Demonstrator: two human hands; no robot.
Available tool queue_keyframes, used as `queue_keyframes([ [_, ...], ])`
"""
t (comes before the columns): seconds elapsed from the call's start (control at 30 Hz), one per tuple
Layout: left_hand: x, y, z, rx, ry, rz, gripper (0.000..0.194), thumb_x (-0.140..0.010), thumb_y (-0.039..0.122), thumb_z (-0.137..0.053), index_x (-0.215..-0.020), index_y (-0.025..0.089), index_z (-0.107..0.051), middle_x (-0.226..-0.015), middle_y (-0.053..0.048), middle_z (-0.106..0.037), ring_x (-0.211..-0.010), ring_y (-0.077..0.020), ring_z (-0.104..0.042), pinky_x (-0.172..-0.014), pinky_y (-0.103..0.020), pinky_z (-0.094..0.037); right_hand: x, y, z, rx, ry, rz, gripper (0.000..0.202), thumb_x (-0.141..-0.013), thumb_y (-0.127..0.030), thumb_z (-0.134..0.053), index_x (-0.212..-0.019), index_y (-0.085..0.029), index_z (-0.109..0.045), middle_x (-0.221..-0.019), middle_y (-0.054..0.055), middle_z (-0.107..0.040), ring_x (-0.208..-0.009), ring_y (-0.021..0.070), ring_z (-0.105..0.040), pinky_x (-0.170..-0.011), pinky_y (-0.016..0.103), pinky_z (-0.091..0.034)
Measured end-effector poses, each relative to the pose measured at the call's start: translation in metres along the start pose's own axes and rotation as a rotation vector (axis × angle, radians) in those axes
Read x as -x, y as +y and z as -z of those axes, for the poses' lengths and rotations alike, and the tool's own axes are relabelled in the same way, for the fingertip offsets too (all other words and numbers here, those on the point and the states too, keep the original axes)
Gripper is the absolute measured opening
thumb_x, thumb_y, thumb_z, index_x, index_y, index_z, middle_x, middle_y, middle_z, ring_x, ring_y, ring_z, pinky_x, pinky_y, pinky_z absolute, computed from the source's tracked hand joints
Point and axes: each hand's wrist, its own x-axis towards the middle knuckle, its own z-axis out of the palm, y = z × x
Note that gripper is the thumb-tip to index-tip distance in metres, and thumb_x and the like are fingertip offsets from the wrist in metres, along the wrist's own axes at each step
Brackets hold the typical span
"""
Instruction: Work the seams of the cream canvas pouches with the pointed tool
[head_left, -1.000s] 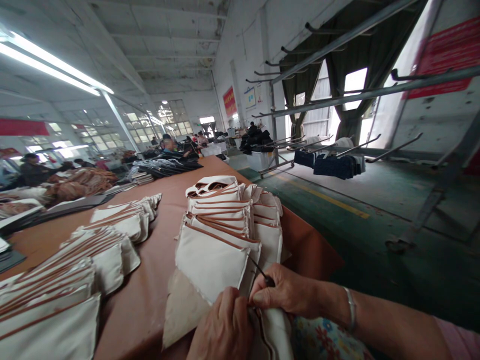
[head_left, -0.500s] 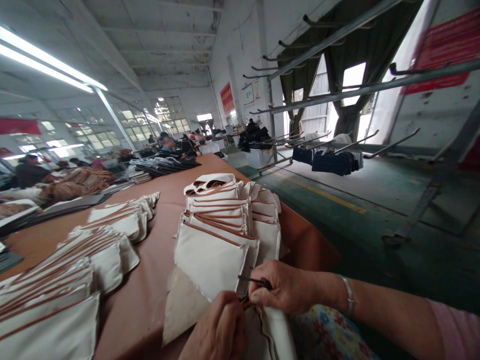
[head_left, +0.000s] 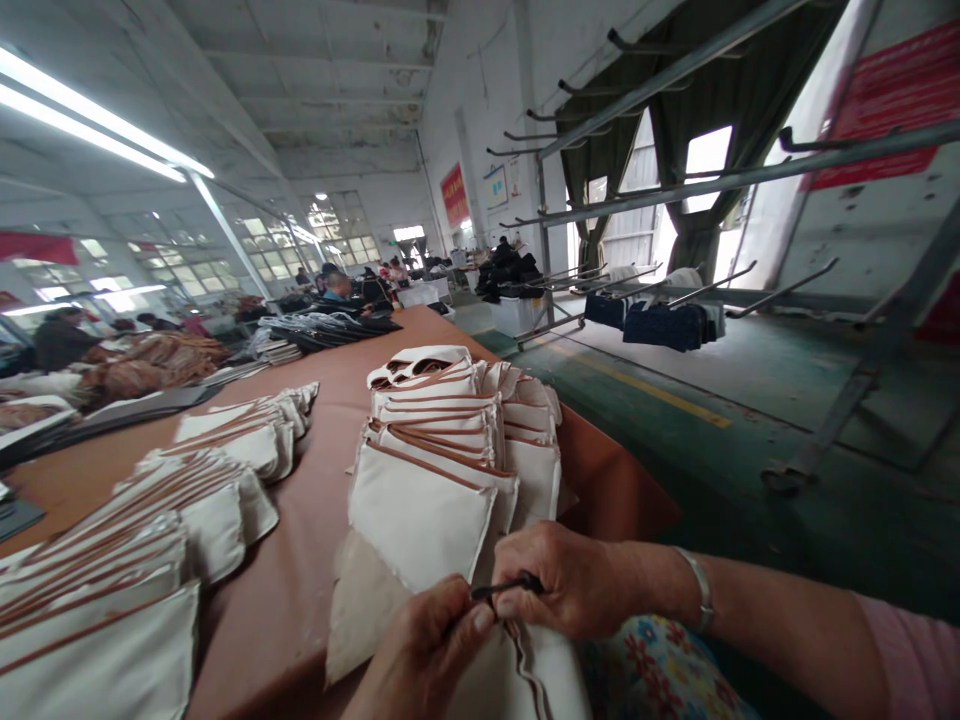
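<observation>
My right hand is closed around small dark snips, their tip pointing left toward my left thumb. My left hand pinches the upper edge of a white fabric piece with a wavy brown-edged seam, close beside the tip of the snips. The lower part of this piece runs out of view at the bottom. Just beyond my hands, a stack of white pouch-like pieces with brown trim lies fanned out on the brown-covered table.
More white pieces lie in overlapping rows at the left. Dark bundles and brown material are farther back. A metal rack with prongs stands at the right, dark cloth items hanging on it. Several people are in the background.
My left hand has turned and moved up, its thumb now showing beside the snips. The snips have dropped slightly and point more toward the left fingers.
</observation>
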Motion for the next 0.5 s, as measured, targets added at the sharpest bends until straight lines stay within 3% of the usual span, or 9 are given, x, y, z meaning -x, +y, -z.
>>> queue_keyframes([
  [0.17,-0.001,-0.012,-0.003,-0.343,0.182,-0.318,0.028,-0.096,0.028,-0.041,-0.071,0.022,-0.05,-0.069,0.002,-0.051,-0.057,-0.0128,-0.046,-0.055,-0.023,-0.034,-0.002,0.012,-0.007,-0.072,0.03,-0.138,0.012,-0.083,-0.022,-0.059,-0.075,-0.013,-0.062,-0.066,-0.001,-0.057,-0.061,0.0114,-0.052,-0.058,0.021,-0.04],
  [0.23,-0.003,-0.008,0.001,-0.331,0.14,-0.257,0.028,-0.098,0.029,-0.039,-0.073,0.022,-0.051,-0.072,0.001,-0.052,-0.062,-0.014,-0.05,-0.059,-0.023,-0.037,-0.002,0.013,-0.009,-0.15,0.045,-0.217,0.013,-0.083,-0.024,-0.06,-0.076,-0.013,-0.063,-0.066,-0.002,-0.057,-0.061,0.0109,-0.052,-0.057,0.02,-0.04],
  [0.33,-0.004,0.007,0.011,-0.131,-0.029,-0.034,0.037,-0.098,0.044,-0.041,-0.072,0.021,-0.052,-0.068,0.003,-0.048,-0.064,-0.0136,-0.047,-0.059,-0.022,-0.037,-0.002,0.01,-0.009,-0.225,0.04,-0.219,0.015,-0.085,-0.025,-0.06,-0.079,-0.012,-0.064,-0.068,-0.001,-0.059,-0.063,0.011,-0.053,-0.059,0.02,-0.041],
  [0.43,-0.007,0.018,0.016,0.011,-0.094,0.066,0.041,-0.092,0.054,-0.05,-0.075,0.017,-0.056,-0.067,0.005,-0.043,-0.063,-0.012,-0.04,-0.056,-0.021,-0.031,-0.003,0.004,-0.008,-0.19,0.073,-0.2,0.01,-0.081,-0.02,-0.061,-0.076,-0.012,-0.064,-0.068,-0.001,-0.057,-0.063,0.011,-0.053,-0.06,0.021,-0.04],
  [0.5,-0.009,0.016,0.015,0.098,-0.117,0.122,0.045,-0.085,0.059,-0.057,-0.074,0.016,-0.056,-0.064,0.006,-0.04,-0.059,-0.0104,-0.035,-0.051,-0.022,-0.024,-0.003,0.002,-0.006,-0.239,0.075,-0.273,0.01,-0.08,-0.02,-0.062,-0.076,-0.012,-0.064,-0.065,-0.002,-0.055,-0.061,0.0098,-0.049,-0.057,0.02,-0.038],
])
